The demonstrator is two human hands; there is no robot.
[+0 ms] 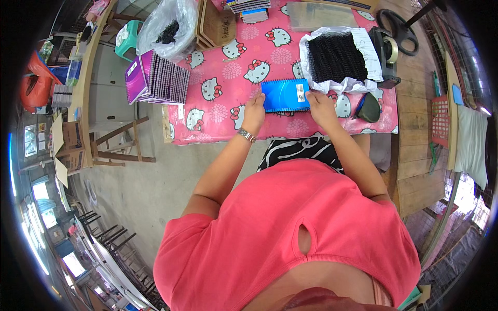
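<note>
A blue spiral-bound notebook (282,96) with a white label near its right end lies level in front of me, over the pink patterned tablecloth (228,122). My left hand (254,112) grips its left end, and my right hand (321,108) grips its right end. Dark coil binding shows along its near and far long edges. To the right of the notebook, a paper-lined tray holds many black binding coils (337,57). A tall stack of purple spiral notebooks (161,78) stands at the table's left edge.
A clear plastic bag (181,31) with black coils and a brown wooden holder (218,26) stand behind the purple stack. More notebooks (251,8) sit at the far edge. A tape dispenser (386,57) and a dark pouch (368,108) are at the right. A green stool (128,40) stands left.
</note>
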